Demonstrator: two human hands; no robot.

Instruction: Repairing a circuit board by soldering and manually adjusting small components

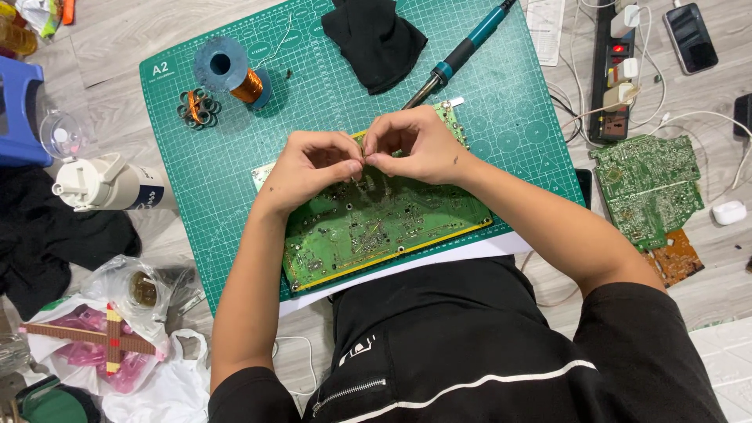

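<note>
A pale wood-grain surface [117,94] carries a green cutting mat [329,102]. On the mat lie a green circuit board [384,223], a copper wire spool [231,74], a small coil [198,107], a black cloth [374,39] and a soldering iron [458,55]. Beside the mat, on the surface, sit a second board [648,188], a power strip [615,70], a phone [690,37] and a white bottle [106,184].

Pinched item: too small to tell, hidden between the fingertips [362,159].
Circuit board [376,223]: top edge covered by both hands.
Phone [691,35]: cut off by the top edge.
</note>
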